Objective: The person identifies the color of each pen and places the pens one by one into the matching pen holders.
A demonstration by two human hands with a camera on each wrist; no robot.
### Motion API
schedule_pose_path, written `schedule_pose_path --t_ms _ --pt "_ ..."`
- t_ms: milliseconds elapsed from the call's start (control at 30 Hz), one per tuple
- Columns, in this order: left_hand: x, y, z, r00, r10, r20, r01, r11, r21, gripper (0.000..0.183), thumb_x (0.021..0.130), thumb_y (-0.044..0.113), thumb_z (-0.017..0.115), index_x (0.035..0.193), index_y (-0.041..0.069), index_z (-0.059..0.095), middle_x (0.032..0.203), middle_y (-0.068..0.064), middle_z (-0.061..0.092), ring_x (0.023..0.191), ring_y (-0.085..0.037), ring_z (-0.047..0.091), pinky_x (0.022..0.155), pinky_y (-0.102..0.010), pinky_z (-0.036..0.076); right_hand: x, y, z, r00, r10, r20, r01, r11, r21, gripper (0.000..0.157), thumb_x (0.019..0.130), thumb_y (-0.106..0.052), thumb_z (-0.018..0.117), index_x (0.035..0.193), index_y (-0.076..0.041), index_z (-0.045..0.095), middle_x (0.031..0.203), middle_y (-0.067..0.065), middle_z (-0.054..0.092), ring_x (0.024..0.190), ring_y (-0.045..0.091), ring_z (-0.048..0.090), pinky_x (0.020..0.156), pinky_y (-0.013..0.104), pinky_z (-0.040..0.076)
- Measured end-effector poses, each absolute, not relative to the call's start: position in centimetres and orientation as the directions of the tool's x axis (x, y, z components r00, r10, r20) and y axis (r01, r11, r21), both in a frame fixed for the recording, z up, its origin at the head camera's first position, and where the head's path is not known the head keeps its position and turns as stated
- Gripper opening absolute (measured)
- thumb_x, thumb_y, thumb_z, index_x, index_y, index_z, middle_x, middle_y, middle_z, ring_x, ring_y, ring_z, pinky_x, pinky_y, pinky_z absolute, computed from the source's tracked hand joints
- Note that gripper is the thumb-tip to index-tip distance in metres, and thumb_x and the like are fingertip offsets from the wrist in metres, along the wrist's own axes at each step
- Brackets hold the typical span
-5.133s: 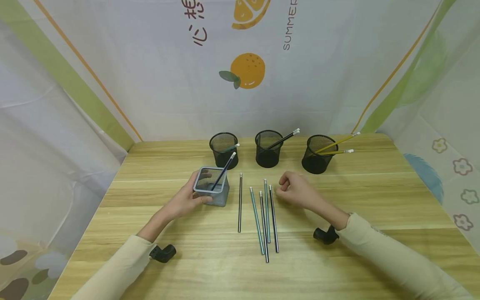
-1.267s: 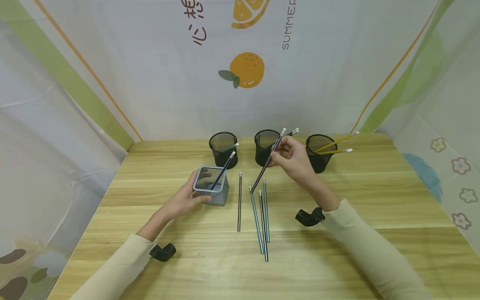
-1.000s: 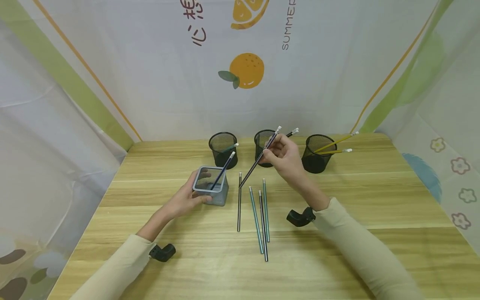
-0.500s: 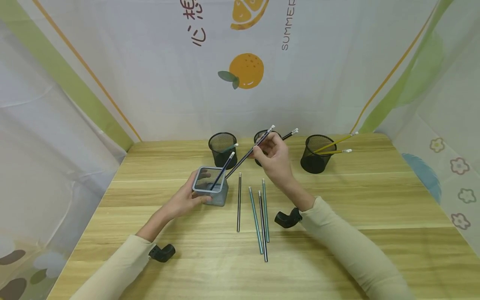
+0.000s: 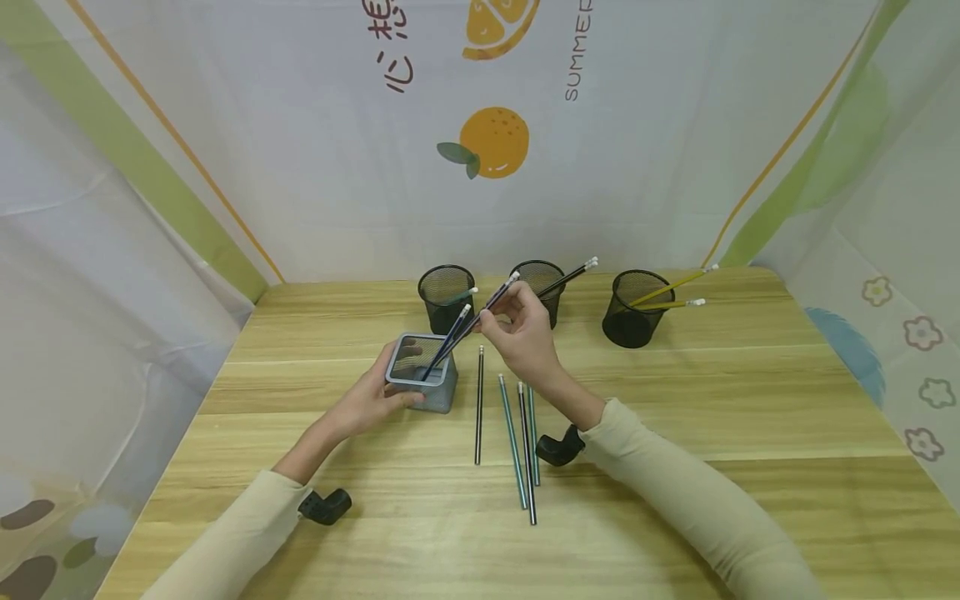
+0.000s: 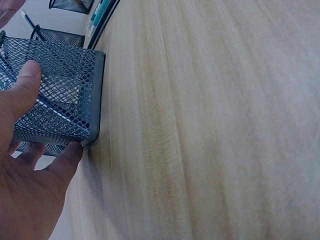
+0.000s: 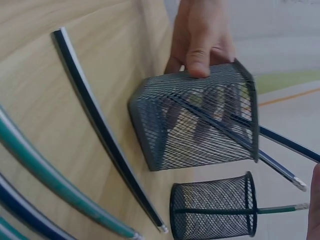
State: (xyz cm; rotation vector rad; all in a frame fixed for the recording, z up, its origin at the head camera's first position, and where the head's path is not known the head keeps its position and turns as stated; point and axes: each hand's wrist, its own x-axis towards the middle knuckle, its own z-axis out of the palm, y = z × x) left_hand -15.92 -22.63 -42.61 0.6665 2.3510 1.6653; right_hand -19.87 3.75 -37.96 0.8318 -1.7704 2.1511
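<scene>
The wooden tabletop (image 5: 405,533) fills the lower half of the head view, and a square grey mesh holder (image 5: 441,395) sits left of the frame's middle, its mouth facing up; whether its base lies quite flat I cannot tell. The holder looks light and fairly stiff, its mesh offering good grip, so its side walls are the natural place to hold. The left hand (image 5: 367,406) is curled partway round it from the left, thumb against one wall. The right hand (image 5: 522,331), near the centre, has its fingers drawn in to pinch a dark pencil (image 5: 469,327) on its upper half. That pencil should be very light and rigid, perhaps a little slippery along its glossy barrel, and is best taken there, clear of the rim. Its long axis slants from upper right to lower left, the lower end inside the holder's mouth, beside a dark blue pencil (image 5: 453,328) leaning more steeply the same way. Smallest of all, the held pencil's pale eraser (image 5: 514,277) points to the upper right, just above the pinching fingers.
</scene>
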Motion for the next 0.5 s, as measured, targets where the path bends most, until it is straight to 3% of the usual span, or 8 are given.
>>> schedule_pose_path --t_ms 233,367,500 --pt "-15.8 -22.6 -42.5 -0.884 0.457 0.096 0.243 0.274 0.931 0.086 0.091 -0.01 0.07 0.157 0.003 0.018 0.15 -0.031 0.036 0.129 -0.043 0.049 0.106 -0.052 0.044 -20.0 3.2 -38.7 -0.82 -0.234 0.522 -0.488 -0.191 -0.852 0.019 0.091 0.024 0.053 0.106 0.014 0.047 0.097 0.024 0.056 0.085 0.052 0.059 0.075 0.041 0.062" --pt "-15.9 -22.6 -42.6 -0.878 0.464 0.116 0.267 0.275 0.924 0.086 0.09 -0.011 0.07 0.157 0.002 0.018 0.15 -0.032 0.037 0.13 -0.045 0.048 0.106 -0.056 0.043 -20.0 3.1 -39.0 -0.803 -0.28 0.527 -0.492 -0.188 -0.85 0.018 0.093 0.02 0.057 0.107 0.014 0.048 0.099 0.024 0.056 0.087 0.05 0.061 0.076 0.047 0.061" --pt "-16.0 -22.6 -42.7 -0.88 0.459 0.118 0.264 0.267 0.927 0.086 0.09 -0.011 0.07 0.157 0.002 0.018 0.149 -0.032 0.037 0.13 -0.045 0.047 0.106 -0.055 0.043 -19.8 3.3 -39.2 -0.797 -0.349 0.494 -0.482 -0.126 -0.867 0.021 0.094 0.012 0.064 0.11 0.01 0.051 0.105 0.022 0.057 0.094 0.04 0.064 0.08 0.041 0.061"
